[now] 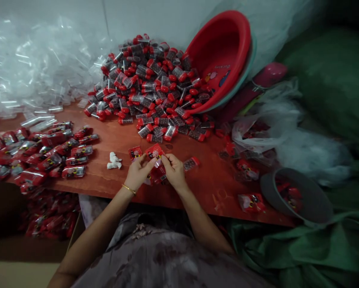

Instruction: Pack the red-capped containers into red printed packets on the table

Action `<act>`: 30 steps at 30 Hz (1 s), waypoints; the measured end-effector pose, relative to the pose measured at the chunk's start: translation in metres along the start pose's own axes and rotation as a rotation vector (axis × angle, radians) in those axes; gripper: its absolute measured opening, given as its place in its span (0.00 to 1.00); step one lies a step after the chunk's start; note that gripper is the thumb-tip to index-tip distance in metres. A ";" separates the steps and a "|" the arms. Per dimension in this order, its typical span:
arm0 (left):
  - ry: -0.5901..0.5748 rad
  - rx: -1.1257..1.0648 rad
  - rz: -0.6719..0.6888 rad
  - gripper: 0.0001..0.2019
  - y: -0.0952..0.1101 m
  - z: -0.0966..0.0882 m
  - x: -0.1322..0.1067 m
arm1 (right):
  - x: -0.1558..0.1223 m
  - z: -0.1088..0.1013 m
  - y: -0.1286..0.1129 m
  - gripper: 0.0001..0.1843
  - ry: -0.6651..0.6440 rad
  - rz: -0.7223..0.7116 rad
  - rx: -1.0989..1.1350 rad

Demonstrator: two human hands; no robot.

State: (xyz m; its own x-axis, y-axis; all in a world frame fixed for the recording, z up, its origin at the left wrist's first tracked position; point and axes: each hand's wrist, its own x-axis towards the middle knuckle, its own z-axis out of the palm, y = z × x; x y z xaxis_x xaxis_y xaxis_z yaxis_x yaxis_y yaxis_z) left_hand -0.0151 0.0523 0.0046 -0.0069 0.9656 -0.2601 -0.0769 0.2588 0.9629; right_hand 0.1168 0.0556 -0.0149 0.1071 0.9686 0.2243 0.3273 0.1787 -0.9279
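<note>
Across the middle of the view stretches a reddish-brown surface [107, 134], with a mass of clear plastic pieces [44, 68] banked up at its far left. Beside that, a tall heap of red-capped transparent containers [155, 88] spreads in front of a pale wall [155, 18]. Green cloth [305, 248] bunches at the lower right. Leaning at the heap's right is a red basin [218, 44], tipped on its side with its mouth toward the containers and a teal basin [249, 76] nested behind it. A crumpled translucent bag [296, 136] lies farther right, near a tilted grey bucket [317, 196] with red items inside. Along the left edge lie many filled red packets [50, 154], above an open cardboard box [17, 248] holding more.

Near the front edge, the person's left hand [139, 172] and right hand [174, 172] together pinch a red printed packet [154, 151] between thumbs and fingers, just above the surface. Another small packet [135, 153] lies beside the left hand; a single container [191, 163] lies just right of the right hand. Left of both sits a crumpled white scrap [114, 160]. A thin gold bracelet [128, 189] circles the left wrist.
</note>
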 end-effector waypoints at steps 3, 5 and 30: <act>-0.036 -0.282 -0.216 0.22 0.001 0.006 -0.002 | -0.009 -0.002 -0.002 0.16 -0.022 -0.077 -0.155; 0.002 -0.332 -0.198 0.21 0.000 0.010 -0.004 | -0.015 -0.004 -0.005 0.17 -0.046 -0.114 -0.270; 0.035 -0.524 -0.434 0.24 0.002 0.013 -0.011 | -0.003 -0.063 0.026 0.31 0.161 0.425 -1.081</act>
State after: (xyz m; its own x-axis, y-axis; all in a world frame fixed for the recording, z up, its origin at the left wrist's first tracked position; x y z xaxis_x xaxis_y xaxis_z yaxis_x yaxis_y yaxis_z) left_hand -0.0023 0.0429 0.0104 0.1020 0.7733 -0.6258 -0.5524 0.5672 0.6108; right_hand 0.1845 0.0468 -0.0208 0.4926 0.8679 0.0641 0.8554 -0.4693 -0.2191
